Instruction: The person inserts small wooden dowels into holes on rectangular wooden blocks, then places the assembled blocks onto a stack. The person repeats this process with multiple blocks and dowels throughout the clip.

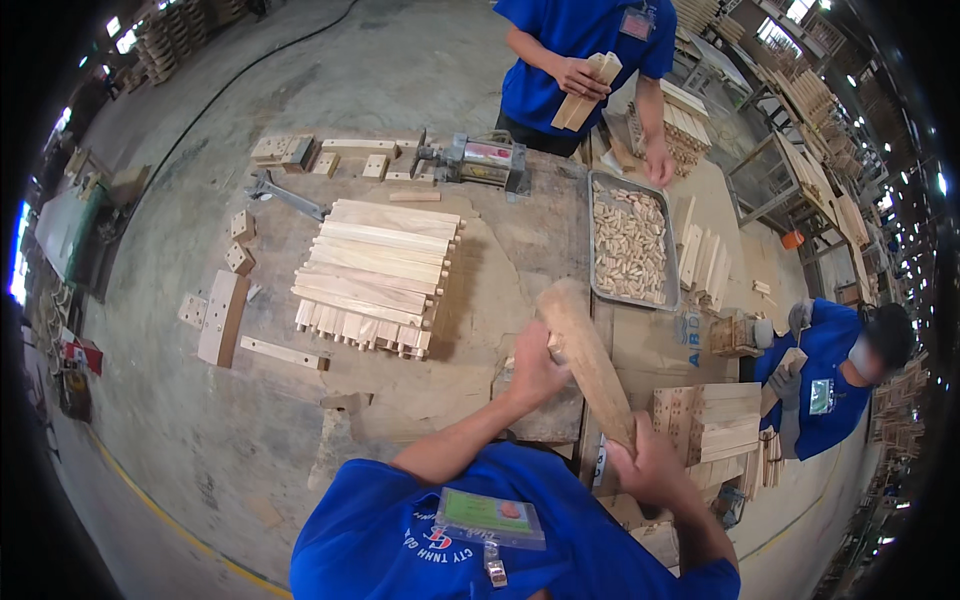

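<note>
My right hand [648, 465] is wrapped round the narrow end of a wooden club [590, 365], which slants up and left across the bench edge. My left hand [537, 372] is closed beside the club's thick end; a bit of pale wood shows at its fingers, but the club hides most of it. To the left of my hands lies a stack of pale wooden slats [375, 262] with round pegs at their ends. Right of the club's thick end, a metal tray [592, 262] holds many small wooden dowels [630, 240].
Across the bench [500, 250], a co-worker [590, 60] holds wooden slats and reaches near the tray. Another co-worker [830, 375] handles wood at right. An air cylinder [485, 162], a wrench [285, 193] and drilled blocks [240, 240] lie on the bench. Drilled boards [708, 420] are stacked at my right.
</note>
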`<move>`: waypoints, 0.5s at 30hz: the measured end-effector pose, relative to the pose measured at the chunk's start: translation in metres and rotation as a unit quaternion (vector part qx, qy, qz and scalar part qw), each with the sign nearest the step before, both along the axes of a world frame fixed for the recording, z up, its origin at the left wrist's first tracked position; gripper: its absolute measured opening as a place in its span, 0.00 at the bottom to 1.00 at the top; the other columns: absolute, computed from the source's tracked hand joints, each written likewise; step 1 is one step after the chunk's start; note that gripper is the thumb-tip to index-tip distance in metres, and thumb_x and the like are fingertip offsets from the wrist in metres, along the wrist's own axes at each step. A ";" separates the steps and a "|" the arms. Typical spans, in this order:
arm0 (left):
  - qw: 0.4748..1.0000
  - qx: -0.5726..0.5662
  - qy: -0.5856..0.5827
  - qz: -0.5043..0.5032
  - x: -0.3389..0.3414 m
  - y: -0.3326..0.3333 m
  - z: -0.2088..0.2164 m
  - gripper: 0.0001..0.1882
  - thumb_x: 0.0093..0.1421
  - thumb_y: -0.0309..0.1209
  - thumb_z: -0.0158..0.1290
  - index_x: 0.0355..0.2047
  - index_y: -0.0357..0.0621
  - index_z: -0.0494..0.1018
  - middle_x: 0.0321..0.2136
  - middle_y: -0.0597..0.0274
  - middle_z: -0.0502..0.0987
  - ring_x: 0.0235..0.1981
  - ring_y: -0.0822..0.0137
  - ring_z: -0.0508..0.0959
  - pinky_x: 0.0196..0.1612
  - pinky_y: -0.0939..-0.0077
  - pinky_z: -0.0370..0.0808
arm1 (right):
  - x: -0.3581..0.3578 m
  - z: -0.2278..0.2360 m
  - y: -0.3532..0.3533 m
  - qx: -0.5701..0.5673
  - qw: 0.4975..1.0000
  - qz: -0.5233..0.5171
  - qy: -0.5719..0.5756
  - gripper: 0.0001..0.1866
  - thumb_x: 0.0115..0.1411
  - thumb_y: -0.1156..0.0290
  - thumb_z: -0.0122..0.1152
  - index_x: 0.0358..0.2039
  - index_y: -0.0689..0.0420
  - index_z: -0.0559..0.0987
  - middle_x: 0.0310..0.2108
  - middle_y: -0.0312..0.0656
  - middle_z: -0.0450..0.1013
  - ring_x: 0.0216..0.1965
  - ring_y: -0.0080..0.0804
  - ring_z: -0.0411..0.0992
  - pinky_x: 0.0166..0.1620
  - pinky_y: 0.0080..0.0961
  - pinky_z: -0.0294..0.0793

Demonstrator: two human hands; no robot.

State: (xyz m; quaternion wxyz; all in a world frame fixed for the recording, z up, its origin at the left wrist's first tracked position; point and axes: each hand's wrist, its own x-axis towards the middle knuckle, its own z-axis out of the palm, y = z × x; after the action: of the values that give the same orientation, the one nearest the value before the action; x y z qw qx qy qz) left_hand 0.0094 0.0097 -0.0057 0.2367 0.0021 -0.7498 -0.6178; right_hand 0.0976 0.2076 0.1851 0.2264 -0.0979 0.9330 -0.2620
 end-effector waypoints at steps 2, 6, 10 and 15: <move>1.000 -0.003 -0.002 0.000 -0.001 -0.003 -0.002 0.29 0.46 0.27 0.74 0.49 0.43 0.75 0.41 0.51 0.77 0.43 0.47 0.79 0.47 0.57 0.77 | -0.005 0.018 0.006 -0.075 0.997 -0.014 0.021 0.22 0.69 0.62 0.58 0.57 0.63 0.72 0.26 0.43 0.76 0.27 0.36 0.77 0.36 0.39 0.79; 0.999 -0.024 -0.039 0.018 0.008 -0.007 0.001 0.28 0.46 0.27 0.74 0.47 0.43 0.76 0.40 0.54 0.79 0.42 0.50 0.82 0.47 0.61 0.79 | -0.008 0.050 -0.002 -0.310 0.927 -0.116 0.175 0.17 0.69 0.65 0.56 0.50 0.64 0.72 0.30 0.41 0.75 0.26 0.31 0.76 0.32 0.32 0.77; 0.997 -0.071 -0.004 -0.017 0.006 -0.010 0.002 0.29 0.47 0.28 0.74 0.49 0.43 0.76 0.41 0.53 0.80 0.42 0.51 0.83 0.47 0.60 0.79 | -0.012 -0.002 0.023 -0.292 0.932 -0.040 0.213 0.17 0.69 0.62 0.60 0.45 0.63 0.69 0.28 0.49 0.78 0.28 0.47 0.80 0.33 0.42 0.78; 0.995 -0.056 -0.031 -0.081 0.008 -0.022 -0.001 0.30 0.49 0.30 0.73 0.53 0.43 0.75 0.42 0.51 0.81 0.44 0.50 0.83 0.50 0.61 0.79 | -0.028 0.024 0.032 -0.011 0.993 0.089 0.081 0.21 0.68 0.60 0.64 0.47 0.65 0.70 0.30 0.60 0.78 0.30 0.63 0.79 0.33 0.48 0.76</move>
State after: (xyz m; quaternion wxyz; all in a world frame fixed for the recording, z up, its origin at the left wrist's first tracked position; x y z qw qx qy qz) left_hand 0.0177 -0.0119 -0.0065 0.1619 -0.0526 -0.7881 -0.5916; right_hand 0.0700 0.2396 0.2090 0.1710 -0.2037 0.9330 -0.2423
